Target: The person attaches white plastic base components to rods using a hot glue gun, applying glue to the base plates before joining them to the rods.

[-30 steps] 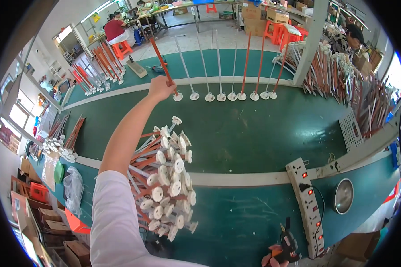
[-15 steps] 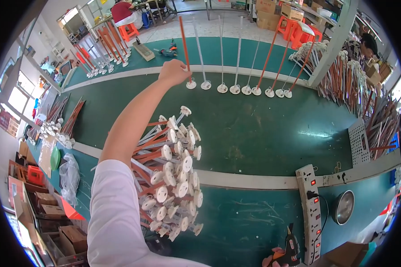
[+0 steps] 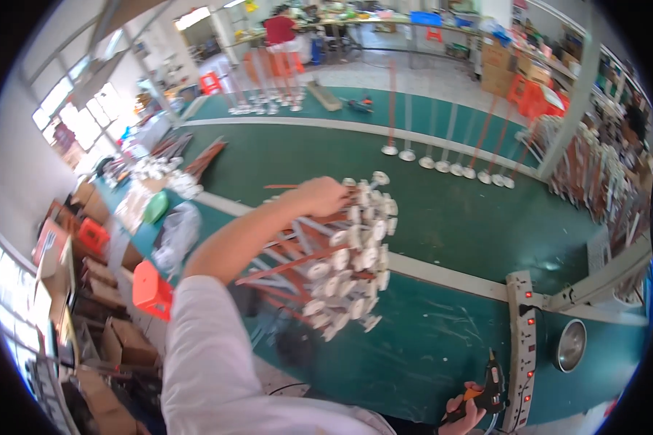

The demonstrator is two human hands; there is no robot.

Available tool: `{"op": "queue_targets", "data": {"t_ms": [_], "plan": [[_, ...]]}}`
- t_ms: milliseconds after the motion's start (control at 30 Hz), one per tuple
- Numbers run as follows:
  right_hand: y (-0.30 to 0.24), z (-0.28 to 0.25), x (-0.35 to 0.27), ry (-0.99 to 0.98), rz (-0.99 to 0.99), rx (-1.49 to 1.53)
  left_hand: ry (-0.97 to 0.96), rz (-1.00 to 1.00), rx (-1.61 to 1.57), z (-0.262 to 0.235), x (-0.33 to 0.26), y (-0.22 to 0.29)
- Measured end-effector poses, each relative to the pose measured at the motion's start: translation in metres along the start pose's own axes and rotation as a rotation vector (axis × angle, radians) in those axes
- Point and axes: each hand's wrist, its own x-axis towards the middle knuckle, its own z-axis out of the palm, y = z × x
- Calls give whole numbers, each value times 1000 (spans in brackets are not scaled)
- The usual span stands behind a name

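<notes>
White-based rods (image 3: 318, 270) beneath left hand (image 3: 325, 197), grip unclear, are best eased apart; glue gun (image 3: 494, 383) is clasped in right hand (image 3: 470, 415).

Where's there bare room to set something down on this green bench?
The widest free patch is the dark green bench surface between the row of upright rods and the white rail. Another lies nearer, between the heap of white-based rods and the power strip, beyond the glue gun. It's crowded at the left hand, by that heap, and the far-right rod pile.
</notes>
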Motion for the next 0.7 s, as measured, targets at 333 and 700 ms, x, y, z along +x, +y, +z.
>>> {"op": "queue_targets", "data": {"t_ms": [333, 700], "plan": [[11, -1, 8, 58, -57, 21, 259, -125, -5, 21, -31, 10], [9, -10, 3, 67, -56, 8, 477, 82, 508, 6, -55, 31]]}}
